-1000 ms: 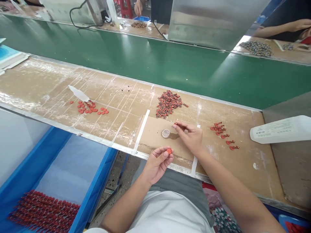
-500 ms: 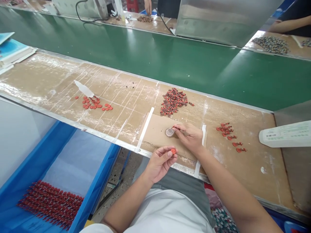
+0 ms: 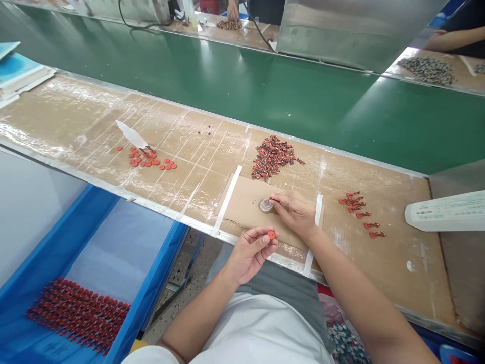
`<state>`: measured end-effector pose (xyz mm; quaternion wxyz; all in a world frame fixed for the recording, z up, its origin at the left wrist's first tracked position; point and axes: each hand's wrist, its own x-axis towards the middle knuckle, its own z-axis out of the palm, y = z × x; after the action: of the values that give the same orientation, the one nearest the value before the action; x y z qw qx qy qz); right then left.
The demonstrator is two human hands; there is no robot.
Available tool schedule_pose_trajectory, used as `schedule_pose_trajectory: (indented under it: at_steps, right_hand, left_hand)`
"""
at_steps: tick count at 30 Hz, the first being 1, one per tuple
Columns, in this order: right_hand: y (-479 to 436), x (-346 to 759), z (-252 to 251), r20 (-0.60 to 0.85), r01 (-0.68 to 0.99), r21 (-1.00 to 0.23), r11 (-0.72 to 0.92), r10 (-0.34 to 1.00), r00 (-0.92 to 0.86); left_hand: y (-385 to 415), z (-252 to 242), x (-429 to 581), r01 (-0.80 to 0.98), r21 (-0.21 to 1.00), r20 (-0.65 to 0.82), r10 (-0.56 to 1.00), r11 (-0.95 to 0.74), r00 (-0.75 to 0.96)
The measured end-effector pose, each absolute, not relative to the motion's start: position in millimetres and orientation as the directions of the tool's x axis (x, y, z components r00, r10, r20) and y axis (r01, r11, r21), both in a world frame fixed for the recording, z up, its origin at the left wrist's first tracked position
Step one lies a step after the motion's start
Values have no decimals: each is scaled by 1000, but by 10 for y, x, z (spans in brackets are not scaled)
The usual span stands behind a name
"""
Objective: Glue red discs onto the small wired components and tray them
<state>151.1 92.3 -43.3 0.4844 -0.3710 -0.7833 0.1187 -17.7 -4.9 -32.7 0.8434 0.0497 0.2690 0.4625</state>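
Closer to a clear round cap (image 3: 266, 205), right hand (image 3: 294, 215) pinches something hidden; left hand (image 3: 250, 255) holds a red disc (image 3: 271, 234).

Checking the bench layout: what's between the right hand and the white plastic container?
In the head view, a strip of white tape and then a small scattered group of red pieces lie between the right hand and the white plastic container.

The left hand (image 3: 250, 255) pinches a red-orange disc (image 3: 271, 234) between thumb and fingers, just beside the right hand (image 3: 296, 215), whose fingertips sit over a clear round cap (image 3: 266, 205) on a cardboard sheet (image 3: 242, 202), a heap of red parts (image 3: 272, 157) lying just beyond.
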Motion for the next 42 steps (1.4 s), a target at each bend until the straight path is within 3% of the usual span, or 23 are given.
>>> schedule_pose_trajectory:
  at_steps: [10,16,22,32,42]
  right_hand:
    - [914,1506,-430,645,475,-589,654,735,-210]
    - [862,1464,-374,505,428,-786,445,862,32]
    - [693,1444,-180,293,181,-949,260,937,188]
    - [92,1406,-24,438,207,-890,407,888,140]
    - [38,1472,-81,487,272,-854,443,865,121]
  left_hand:
    - [-56,-309,-174,-764,326,-420,809,557,411]
    - [-16,-269,-172,-781,349,-454,823,517,342]
    - [54,-195,-144,-783,405,-446,849,472,282]
    - [23,-58,2,-788,433,-361,885,438,293]
    - [-11,-75,48,-775,450,-412,873,443,259]
